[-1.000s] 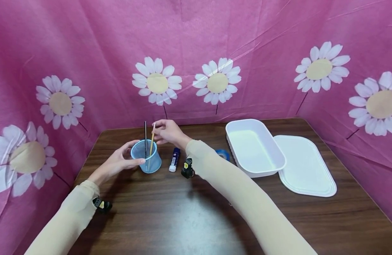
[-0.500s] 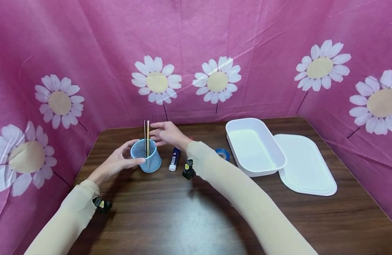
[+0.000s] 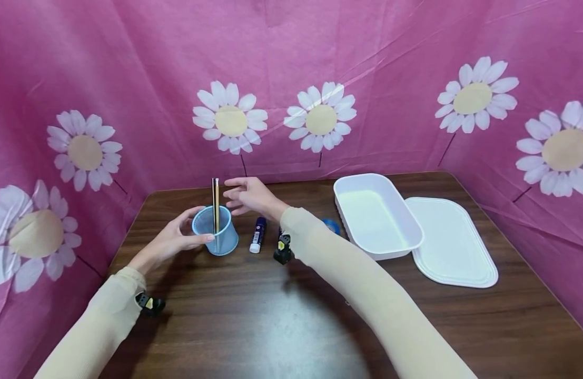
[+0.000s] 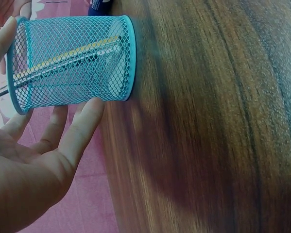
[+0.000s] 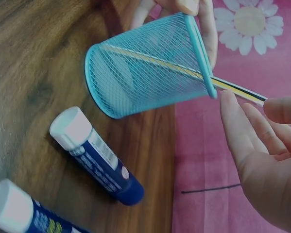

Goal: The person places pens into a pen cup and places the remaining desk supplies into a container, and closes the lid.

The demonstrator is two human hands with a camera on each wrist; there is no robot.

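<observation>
"Comparing this with a second ago, what do we see changed?"

"We see that the right hand [image 3: 253,196] no longer pinches the yellow pencil [image 3: 217,202]. Its fingers are loose and hold nothing, near the pencil tops. The yellow pencil now stands close beside the black pencil [image 3: 213,202], so we judge that dropping it in is done."

"And the left hand [image 3: 168,241]?"

"We find it gripping the cup [image 3: 227,240], thumb at the near side and fingers round the back, just as it does a second ago. That probably keeps the cup steady."

"How does the cup look to us?"

"Light blue mesh with a smooth rim, upright towards the left of the desk [image 3: 215,326]. Through its wall we make out both pencils, running slantwise together. A blue glue stick [image 3: 257,235] with a white end is just to its right."
</observation>
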